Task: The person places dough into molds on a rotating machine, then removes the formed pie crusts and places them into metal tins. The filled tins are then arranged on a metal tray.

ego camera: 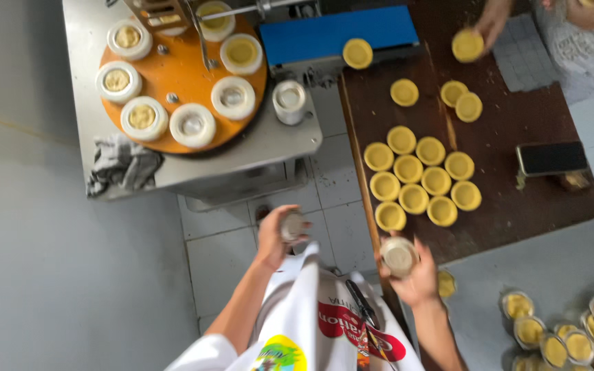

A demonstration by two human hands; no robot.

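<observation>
My left hand (274, 237) is raised in front of my apron, fingers wrapped round a small metal cup (292, 225). My right hand (417, 275) reaches toward the brown table (517, 199), clasping a second metal cup (399, 256) just below the cluster of yellow tart shells (421, 182), nearly touching the closest one.

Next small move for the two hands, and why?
Probably carry the right hand's cup forward to the wooden board: it hovers at the board's near edge, just short of the tart shells grouped there. The left hand holds a second cup over the floor.
</observation>
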